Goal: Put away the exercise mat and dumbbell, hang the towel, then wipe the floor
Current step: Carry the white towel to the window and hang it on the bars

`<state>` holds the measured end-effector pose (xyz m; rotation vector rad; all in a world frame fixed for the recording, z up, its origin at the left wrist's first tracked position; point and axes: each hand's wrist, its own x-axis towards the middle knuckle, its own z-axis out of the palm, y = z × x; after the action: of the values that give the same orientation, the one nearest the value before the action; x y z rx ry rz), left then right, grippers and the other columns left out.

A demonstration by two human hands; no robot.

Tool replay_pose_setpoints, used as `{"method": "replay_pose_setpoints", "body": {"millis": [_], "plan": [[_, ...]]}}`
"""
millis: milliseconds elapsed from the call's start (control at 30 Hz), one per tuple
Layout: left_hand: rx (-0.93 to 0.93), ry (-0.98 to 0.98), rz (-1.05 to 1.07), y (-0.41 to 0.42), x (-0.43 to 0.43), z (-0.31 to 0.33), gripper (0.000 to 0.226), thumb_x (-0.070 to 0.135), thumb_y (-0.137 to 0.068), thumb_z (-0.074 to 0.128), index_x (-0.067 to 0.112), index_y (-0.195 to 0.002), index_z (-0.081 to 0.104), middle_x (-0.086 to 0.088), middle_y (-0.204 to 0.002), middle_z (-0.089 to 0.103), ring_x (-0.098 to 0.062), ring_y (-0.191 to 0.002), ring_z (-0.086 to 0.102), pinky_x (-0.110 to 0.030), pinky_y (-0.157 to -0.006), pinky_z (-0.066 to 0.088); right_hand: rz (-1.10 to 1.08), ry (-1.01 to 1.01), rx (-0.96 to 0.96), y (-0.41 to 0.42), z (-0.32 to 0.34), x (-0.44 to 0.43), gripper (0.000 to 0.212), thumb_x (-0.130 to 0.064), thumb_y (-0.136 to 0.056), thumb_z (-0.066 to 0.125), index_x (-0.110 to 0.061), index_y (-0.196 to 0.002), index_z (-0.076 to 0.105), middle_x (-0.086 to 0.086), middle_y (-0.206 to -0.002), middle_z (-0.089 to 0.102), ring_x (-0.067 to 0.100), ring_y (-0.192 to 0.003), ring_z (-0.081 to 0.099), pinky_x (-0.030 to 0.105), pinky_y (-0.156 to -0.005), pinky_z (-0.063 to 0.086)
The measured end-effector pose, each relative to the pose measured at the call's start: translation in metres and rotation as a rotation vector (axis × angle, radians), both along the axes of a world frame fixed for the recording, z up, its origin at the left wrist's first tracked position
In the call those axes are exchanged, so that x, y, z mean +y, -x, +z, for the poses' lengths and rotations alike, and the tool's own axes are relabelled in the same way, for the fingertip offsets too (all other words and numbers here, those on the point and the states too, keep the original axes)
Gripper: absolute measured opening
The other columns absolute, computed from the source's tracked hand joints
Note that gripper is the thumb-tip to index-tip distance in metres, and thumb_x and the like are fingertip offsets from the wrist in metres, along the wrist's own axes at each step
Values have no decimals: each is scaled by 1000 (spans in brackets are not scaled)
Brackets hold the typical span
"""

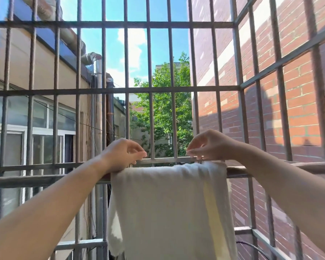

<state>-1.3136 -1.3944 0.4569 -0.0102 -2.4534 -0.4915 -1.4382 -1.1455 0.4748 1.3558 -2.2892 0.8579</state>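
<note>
A white towel (169, 207) hangs folded over a horizontal metal rail (45, 180) of the window cage, and its front half drops straight down. My left hand (120, 155) is over the towel's top left corner, fingers loosely curled, the lowest ones brushing the fold. My right hand (209, 145) hovers just above the top right corner with its fingertips drawn together and pointing down. Neither hand visibly grips any cloth. The mat and dumbbell are out of view.
Grey cage bars (150, 91) enclose the space ahead, to the right and below. Outside are a red brick wall (298, 109) on the right, a beige building with windows (41, 128) on the left, and a tree (163, 117) in the middle.
</note>
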Motion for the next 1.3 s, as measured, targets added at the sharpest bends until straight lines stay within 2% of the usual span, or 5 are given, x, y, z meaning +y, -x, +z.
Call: {"method": "replay_pose_setpoints", "body": {"millis": [200,467,667,1033,1300], "plan": [[20,-135,-55,-14,-1,-7,17,38,-86,62,23,-81,70,7,-72,72,-8,-62,67,-12,-56,43,65,-70,-34,-42,-9,18,24,-47,-73,68,-26,-84,74,-15,-78,71,-4,-70,64,14,-69,51],[113,-115,-53,-31,6,-10,19,41,-85,60,27,-77,69,10,-69,71,-11,-63,68,-36,-75,54,15,-119,26,-49,-26,19,34,-40,-68,79,-23,-96,71,-25,-77,62,-19,-67,56,3,-61,39],[40,-6,-113,-64,13,-23,33,60,-60,71,34,-81,71,18,-80,71,2,-78,65,-25,-77,54,56,-124,45,-50,-24,23,17,-43,-80,68,-29,-88,73,-26,-71,63,-16,-65,56,5,-58,38],[170,9,-74,-72,1,-33,16,25,-71,79,39,-76,72,15,-81,71,4,-81,64,-21,-77,52,9,-57,141,-44,-32,47,30,-35,-63,83,-28,-90,74,-17,-89,70,-6,-84,63,8,-74,47],[281,-85,-50,-58,4,-15,10,26,-76,74,35,-74,70,12,-78,70,-4,-77,63,-19,-66,48,24,26,136,-35,-19,47,6,-30,-76,74,-35,-76,70,-16,-79,70,-6,-72,63,8,-67,46]]}}
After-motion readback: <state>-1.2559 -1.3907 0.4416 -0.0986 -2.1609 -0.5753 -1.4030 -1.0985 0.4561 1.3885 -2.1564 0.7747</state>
